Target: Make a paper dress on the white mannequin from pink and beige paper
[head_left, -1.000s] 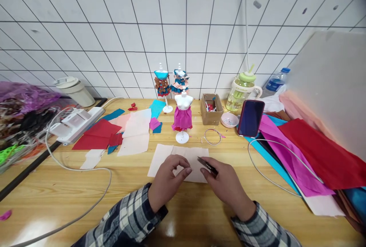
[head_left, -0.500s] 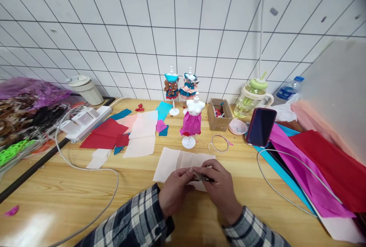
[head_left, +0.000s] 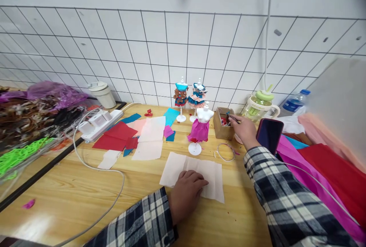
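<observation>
My left hand (head_left: 187,193) lies palm down on a creased pale pink sheet (head_left: 213,172), fingers stretched out; whether it is paper or cloth I cannot tell. My right hand (head_left: 245,129) reaches to the small cardboard box (head_left: 224,132), pinching a slim dark metal tool (head_left: 235,119) over its open top. Small red and white bits lie inside the box. Just beyond the sheet stands a white miniature dress form (head_left: 204,115) wearing a magenta skirt (head_left: 199,129). Behind it are two more small dress forms in ruffled outfits, one brown and teal (head_left: 180,96), one teal and peach (head_left: 198,96).
Red (head_left: 111,136), pink and blue pieces lie left of the forms. A power strip (head_left: 100,128) and its cable run along the left. Near my right arm are a wire ring (head_left: 225,152), a phone (head_left: 270,134), a green-lidded jug (head_left: 257,107) and coloured sheets (head_left: 323,167).
My right hand has moved from the front of the sheet to the cardboard box, carrying the metal tool. My left hand has let go and flattened onto the sheet. The view has tilted up.
</observation>
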{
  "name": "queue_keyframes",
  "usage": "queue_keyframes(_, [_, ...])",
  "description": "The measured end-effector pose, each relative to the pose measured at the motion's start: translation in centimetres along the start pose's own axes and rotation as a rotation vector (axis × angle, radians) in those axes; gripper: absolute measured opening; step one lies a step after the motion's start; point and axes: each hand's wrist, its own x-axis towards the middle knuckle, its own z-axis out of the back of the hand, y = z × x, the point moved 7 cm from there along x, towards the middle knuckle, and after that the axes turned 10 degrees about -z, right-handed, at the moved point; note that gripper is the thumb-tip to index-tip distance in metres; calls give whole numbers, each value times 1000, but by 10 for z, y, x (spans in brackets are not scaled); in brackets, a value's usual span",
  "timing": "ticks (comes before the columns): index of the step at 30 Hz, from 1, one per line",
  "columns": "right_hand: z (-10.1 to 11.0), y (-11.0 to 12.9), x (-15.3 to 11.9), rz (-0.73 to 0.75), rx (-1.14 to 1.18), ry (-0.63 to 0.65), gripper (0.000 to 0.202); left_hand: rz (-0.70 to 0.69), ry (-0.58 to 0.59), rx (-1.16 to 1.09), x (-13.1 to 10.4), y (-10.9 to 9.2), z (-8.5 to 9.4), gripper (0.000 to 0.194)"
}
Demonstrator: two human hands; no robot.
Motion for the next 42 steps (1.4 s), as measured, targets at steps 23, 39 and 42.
queue_keyframes(23, [-12,-1,-232,605,-88,360,48,48,41,306,2,7,7,43])
queue_keyframes(39, [-33,-23,-255,579,-243,681,80,41,-165,698,-55,56,77,42])
queue_keyframes(42, [-30,-30,-257,577,-235,680,79,-239,-9,496,-48,33,55,39])
